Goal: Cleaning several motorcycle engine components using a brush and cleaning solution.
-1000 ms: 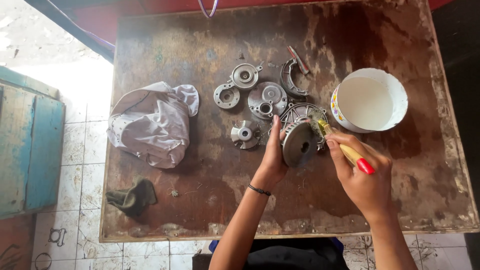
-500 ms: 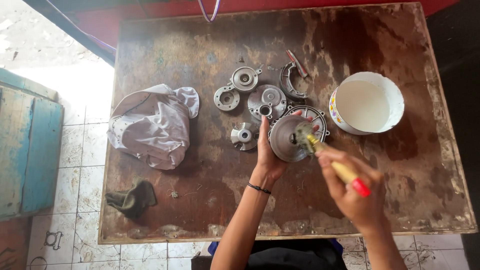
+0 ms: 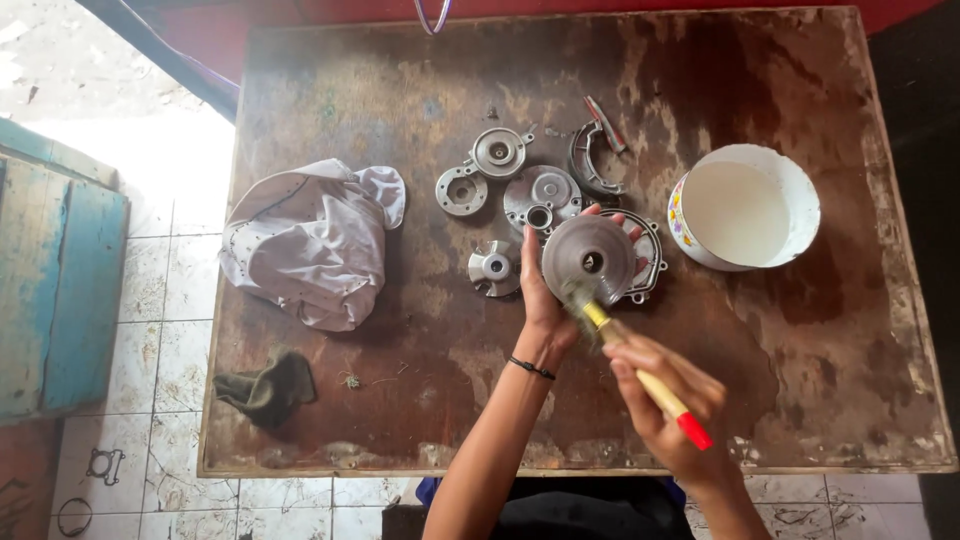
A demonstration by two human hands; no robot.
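My left hand [image 3: 540,300] holds a round grey metal disc [image 3: 590,257] tilted up off the table, fingers curled round its rim. My right hand [image 3: 665,400] grips a paintbrush [image 3: 640,375] with a yellow handle and red end; its bristles touch the disc's lower edge. Under the disc lies a ring-shaped metal cover [image 3: 650,265].
On the stained wooden table [image 3: 400,380] lie three more round metal parts [image 3: 500,152], a small finned hub [image 3: 494,267] and a curved shoe piece [image 3: 588,160]. A white bowl [image 3: 745,207] stands right. A white cloth [image 3: 310,240] and dark rag [image 3: 268,388] lie left.
The left hand has lifted and tipped the disc up toward the camera. The right hand has brought the brush from the disc's right side to its lower edge.
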